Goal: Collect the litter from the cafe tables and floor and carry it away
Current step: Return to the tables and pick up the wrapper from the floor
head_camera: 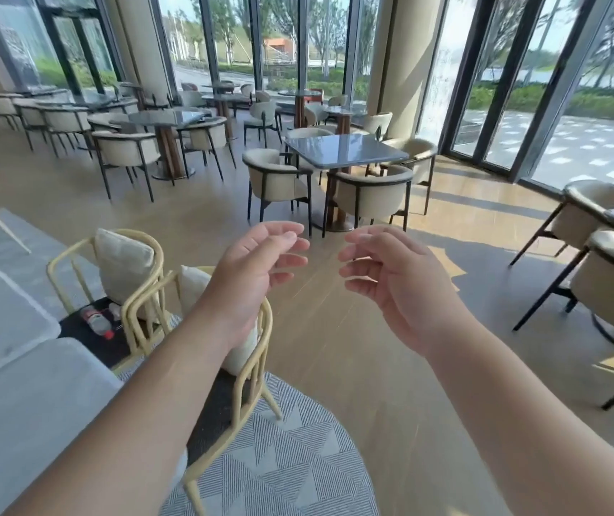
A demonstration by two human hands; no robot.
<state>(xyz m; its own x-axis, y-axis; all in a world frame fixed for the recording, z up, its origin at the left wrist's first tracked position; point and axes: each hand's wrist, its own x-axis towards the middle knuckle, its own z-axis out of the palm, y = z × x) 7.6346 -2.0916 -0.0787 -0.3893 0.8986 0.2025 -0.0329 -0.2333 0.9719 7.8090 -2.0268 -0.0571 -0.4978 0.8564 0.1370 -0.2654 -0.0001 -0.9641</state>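
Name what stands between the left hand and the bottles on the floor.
Head view: a yellow chair with a cushion stands between the left hand and the bottles.

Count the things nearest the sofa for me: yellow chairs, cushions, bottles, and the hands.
Yellow chairs: 2
Cushions: 2
Bottles: 2 (blurry)
Hands: 2, left hand and right hand, both empty
Total: 8

Glossy grey tabletop (pixel 346 150), matt wood floor (pixel 335 329), clear plastic bottle (pixel 99 322).
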